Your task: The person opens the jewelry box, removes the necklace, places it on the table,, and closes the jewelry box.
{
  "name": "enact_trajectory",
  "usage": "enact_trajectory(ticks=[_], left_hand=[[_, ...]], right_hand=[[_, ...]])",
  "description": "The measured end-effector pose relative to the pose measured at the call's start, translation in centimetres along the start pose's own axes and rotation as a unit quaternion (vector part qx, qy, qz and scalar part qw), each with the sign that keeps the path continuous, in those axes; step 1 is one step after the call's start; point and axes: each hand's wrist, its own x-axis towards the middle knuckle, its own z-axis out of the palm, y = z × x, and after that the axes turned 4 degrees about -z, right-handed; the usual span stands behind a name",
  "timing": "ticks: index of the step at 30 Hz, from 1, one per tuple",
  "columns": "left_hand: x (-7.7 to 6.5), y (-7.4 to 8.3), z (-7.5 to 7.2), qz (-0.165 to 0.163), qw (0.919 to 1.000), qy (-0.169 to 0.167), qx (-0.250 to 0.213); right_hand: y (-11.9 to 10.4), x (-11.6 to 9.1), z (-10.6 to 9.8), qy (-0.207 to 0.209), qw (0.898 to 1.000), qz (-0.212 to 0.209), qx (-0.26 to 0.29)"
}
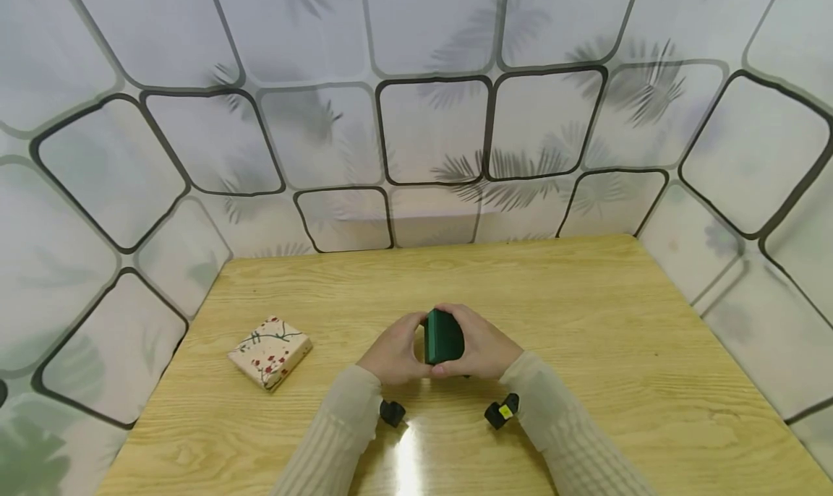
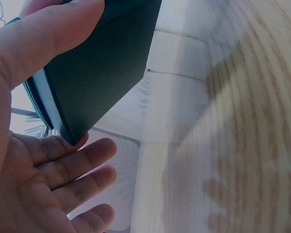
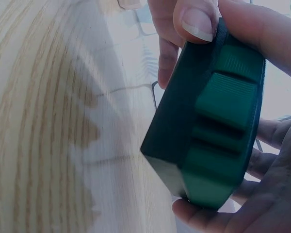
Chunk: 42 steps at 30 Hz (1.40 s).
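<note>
A small dark green box [image 1: 445, 337] is held up on edge between both hands, over the middle of the wooden table. My left hand [image 1: 395, 353] grips it from the left; in the left wrist view the thumb [image 2: 48, 41] lies across its flat face and the forefinger meets a lower corner, the other fingers spread apart. From the right, my right hand [image 1: 480, 343] holds it with thumb on one end and fingers at the other. Raised, ribbed green bands [image 3: 225, 104] run across one side of the box in the right wrist view.
A cream box with red flowers and dark twigs [image 1: 270, 353] lies on the table to the left. The wooden table [image 1: 586, 322] meets a patterned curtain [image 1: 436, 134] at its back and sides. Small black cameras [image 1: 392, 413] sit at both wrists.
</note>
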Motion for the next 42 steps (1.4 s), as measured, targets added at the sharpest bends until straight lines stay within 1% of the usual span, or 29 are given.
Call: enact_trajectory(ticks=[10,17,27,31,37,42], left_hand=[[-0.01,-0.01,0.08,-0.005,1.0,0.0,0.006],[0.04,0.06,0.05,0.0,0.9999,-0.001,0.012],[-0.05,0.28,-0.13,0.007,0.9997,0.005,0.024],[-0.08,0.56,-0.13,0.014,0.9994,0.009,0.032],[-0.05,0.8,-0.09,0.037,0.9978,0.018,0.052],[-0.01,0.75,-0.08,0.047,0.9977,0.024,0.044]], right_hand=[[-0.1,-0.08,-0.1,0.001,1.0,0.005,0.016],[-0.09,-0.13,-0.11,0.006,1.0,0.0,0.027],[-0.22,-0.25,-0.21,0.01,0.999,0.01,0.048],[-0.15,-0.28,-0.36,0.004,0.998,0.014,0.055],[-0.11,-0.19,-0.51,-0.009,0.999,0.01,0.049],[-0.16,-0.13,-0.54,-0.014,0.999,0.011,0.042]])
